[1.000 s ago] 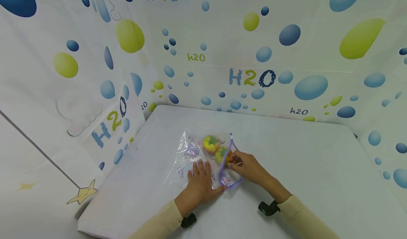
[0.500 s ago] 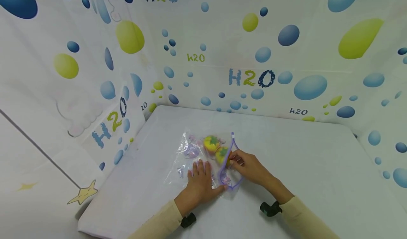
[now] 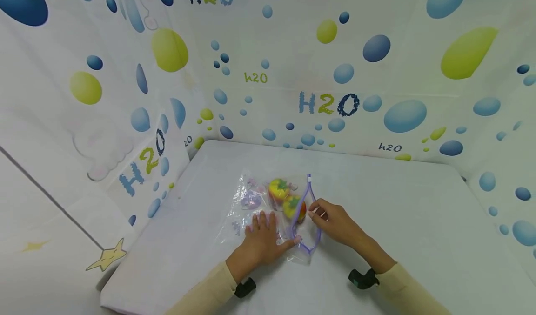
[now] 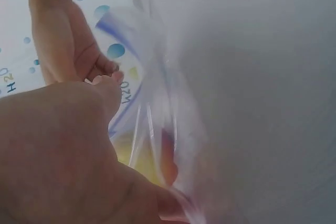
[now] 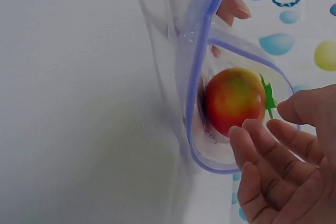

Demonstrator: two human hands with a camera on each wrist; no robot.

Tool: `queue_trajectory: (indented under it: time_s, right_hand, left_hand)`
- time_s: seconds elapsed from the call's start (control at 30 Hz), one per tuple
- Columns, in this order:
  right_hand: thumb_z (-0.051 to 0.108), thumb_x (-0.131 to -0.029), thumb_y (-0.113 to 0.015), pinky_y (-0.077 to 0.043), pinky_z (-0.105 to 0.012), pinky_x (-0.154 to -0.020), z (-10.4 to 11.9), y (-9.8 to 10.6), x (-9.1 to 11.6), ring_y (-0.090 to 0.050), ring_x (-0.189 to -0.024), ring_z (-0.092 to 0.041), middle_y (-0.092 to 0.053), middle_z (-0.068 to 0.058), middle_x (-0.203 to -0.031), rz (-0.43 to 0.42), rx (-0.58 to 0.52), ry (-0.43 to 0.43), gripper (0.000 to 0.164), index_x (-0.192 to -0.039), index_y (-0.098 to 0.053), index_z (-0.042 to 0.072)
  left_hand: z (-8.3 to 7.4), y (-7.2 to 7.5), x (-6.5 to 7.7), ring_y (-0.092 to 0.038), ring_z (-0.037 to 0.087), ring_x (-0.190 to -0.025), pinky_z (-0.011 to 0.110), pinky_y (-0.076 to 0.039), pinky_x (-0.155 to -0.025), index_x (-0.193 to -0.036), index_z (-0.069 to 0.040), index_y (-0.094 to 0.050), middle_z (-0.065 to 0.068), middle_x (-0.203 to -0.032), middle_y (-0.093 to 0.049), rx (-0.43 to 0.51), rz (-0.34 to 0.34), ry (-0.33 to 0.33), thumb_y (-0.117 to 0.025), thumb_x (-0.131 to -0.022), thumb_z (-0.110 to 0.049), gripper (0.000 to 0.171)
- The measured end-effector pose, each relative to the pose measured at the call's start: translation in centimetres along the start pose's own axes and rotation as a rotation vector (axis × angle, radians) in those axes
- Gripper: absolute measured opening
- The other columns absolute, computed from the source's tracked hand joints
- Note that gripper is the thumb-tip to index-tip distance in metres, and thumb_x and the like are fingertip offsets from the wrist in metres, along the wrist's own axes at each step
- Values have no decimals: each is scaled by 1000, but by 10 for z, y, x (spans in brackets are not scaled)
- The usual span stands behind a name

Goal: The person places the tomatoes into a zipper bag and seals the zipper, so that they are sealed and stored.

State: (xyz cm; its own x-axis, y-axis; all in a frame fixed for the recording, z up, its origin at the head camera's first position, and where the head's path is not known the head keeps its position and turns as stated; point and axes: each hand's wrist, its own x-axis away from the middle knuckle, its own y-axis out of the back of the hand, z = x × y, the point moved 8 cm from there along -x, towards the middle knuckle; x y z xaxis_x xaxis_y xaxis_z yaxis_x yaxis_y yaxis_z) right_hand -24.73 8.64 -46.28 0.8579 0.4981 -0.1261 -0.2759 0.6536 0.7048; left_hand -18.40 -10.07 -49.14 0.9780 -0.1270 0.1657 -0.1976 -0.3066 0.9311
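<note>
A clear zip bag [image 3: 234, 229] with a purple zip rim [image 5: 194, 87] lies on the table in the head view, its mouth gaping to the right. Two yellow-and-red tomatoes with green leaf caps are in it: the farther tomato [image 3: 278, 190] and the nearer tomato [image 3: 294, 208] by the mouth. My left hand [image 3: 263, 243] rests on the bag with fingers spread, its thumb at the rim. My right hand [image 3: 335, 222] is at the mouth, its fingers loosely bent with nothing between them. In the right wrist view, its fingertips [image 5: 239, 132] are close to the tomato [image 5: 235, 100]; contact is unclear.
The white table [image 3: 398, 212] extends around the bag on every side. Behind and to the left hangs a white curtain [image 3: 284, 40] printed with blue and green spots. A small black camera [image 3: 362, 278] sits at each wrist.
My right hand has drawn back slightly to the right, its fingers coming away from the nearer tomato. The bag's rim has shifted a little rightward. My left hand stays on the bag.
</note>
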Motion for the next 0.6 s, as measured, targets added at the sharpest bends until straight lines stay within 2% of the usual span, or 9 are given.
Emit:
queue_trajectory:
  time_s: [0.2,0.23,0.4,0.6]
  right_hand:
    - [22,-105,-66,-56,-23,-74,-5,1,11,-67,-90,-10,-75,2,-102,43,27,-47,12,-113,-70,13]
    - [22,-105,-66,-56,-23,-74,-6,1,13,-67,-90,-10,-75,1,-102,48,27,-49,13,-113,-70,13]
    - [27,-105,-67,-54,-25,-68,-8,2,22,-64,-82,-10,-73,3,-95,70,25,-69,15,-110,-71,14]
    - [39,-104,-68,-50,-27,-59,-11,5,37,-58,-72,-10,-66,6,-84,84,36,-133,21,-101,-68,18]
  left_hand:
    - [0,6,-2,-32,58,-150,70,-37,-114,-162,4,-31,37,-162,-34,39,2,-1,-41,-97,-82,109]
    - [-2,10,-1,-32,56,-151,68,-38,-115,-162,2,-32,36,-163,-34,41,17,4,-45,-98,-79,105]
    - [1,13,-5,-39,54,-149,63,-46,-111,-162,3,-35,35,-161,-38,29,29,6,-46,-103,-69,93]
    - [1,32,-7,-53,51,-138,62,-52,-103,-156,4,-44,34,-152,-51,-5,-1,-40,-54,-105,-58,81]
